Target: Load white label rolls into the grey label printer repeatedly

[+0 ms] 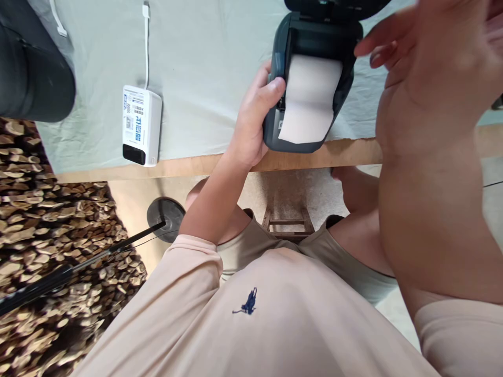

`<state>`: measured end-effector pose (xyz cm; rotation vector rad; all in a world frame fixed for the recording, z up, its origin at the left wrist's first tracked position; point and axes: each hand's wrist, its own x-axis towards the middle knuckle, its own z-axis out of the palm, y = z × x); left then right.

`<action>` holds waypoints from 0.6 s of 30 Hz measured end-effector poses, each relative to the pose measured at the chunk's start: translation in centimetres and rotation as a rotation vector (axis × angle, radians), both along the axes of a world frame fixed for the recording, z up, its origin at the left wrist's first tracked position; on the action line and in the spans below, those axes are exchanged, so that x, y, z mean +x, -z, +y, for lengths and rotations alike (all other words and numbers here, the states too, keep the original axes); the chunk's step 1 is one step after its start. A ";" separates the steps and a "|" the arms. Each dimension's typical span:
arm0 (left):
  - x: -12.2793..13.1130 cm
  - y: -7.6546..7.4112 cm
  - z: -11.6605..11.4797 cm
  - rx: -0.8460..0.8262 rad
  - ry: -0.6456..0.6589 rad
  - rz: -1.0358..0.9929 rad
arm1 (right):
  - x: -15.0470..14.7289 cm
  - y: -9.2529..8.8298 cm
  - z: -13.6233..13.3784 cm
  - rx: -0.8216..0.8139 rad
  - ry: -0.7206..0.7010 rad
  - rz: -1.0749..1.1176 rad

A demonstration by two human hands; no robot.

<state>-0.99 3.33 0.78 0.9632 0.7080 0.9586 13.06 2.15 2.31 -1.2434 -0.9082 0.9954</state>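
Note:
A dark label printer [271,133] is tilted at the table's front edge with its lid [338,6] swung up at the far side. White paper [310,99] lies in its bay, the loose end hanging toward me. My left hand [253,115] grips the printer's left side, thumb on the rim and fingers hidden underneath. At the printer's upper right edge is my right hand [428,57], close to the camera and partly blurred. Its fingers are apart, with one fingertip at the casing; whether it touches I cannot tell. Nothing shows in that hand.
A white power bank [142,125] with a short white cable [146,47] lies left on the cloth-covered table [196,63]. Beyond it are a dark rounded object [35,68] and another cable end [58,23]. A stand with a round base [163,209] and stacked firewood [58,235] are at lower left.

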 end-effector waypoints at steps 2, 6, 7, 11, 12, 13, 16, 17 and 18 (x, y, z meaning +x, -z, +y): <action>0.1 0.0 0.0 -0.012 0.007 -0.028 | 0.0 -0.6 -0.5 0.084 -0.061 -0.551; 0.0 -0.1 -0.1 -0.048 -0.016 -0.047 | 0.1 -1.3 -1.1 -0.036 -0.318 -1.151; 0.0 -0.1 -0.1 -0.049 -0.017 -0.040 | 0.1 -1.3 -1.0 -0.067 -0.358 -1.182; -0.4 0.0 0.0 -0.069 0.042 0.000 | 0.1 -1.3 -0.7 -0.153 -0.419 -1.235; -0.4 0.0 0.0 -0.080 0.049 0.010 | 0.1 -1.3 -0.6 -0.162 -0.426 -1.236; -0.5 0.0 0.0 -0.094 0.047 0.020 | 0.1 -1.4 -0.6 -0.164 -0.428 -1.230; -0.3 -0.1 0.0 -0.135 0.008 0.014 | -0.1 -1.7 -0.8 -0.144 -0.403 -1.153; -0.1 0.0 -0.1 -0.143 -0.003 -0.004 | -0.1 -1.9 -0.9 -0.132 -0.392 -1.111; 0.0 0.0 -0.1 -0.146 -0.004 -0.025 | -0.2 -2.0 -1.1 -0.118 -0.380 -1.067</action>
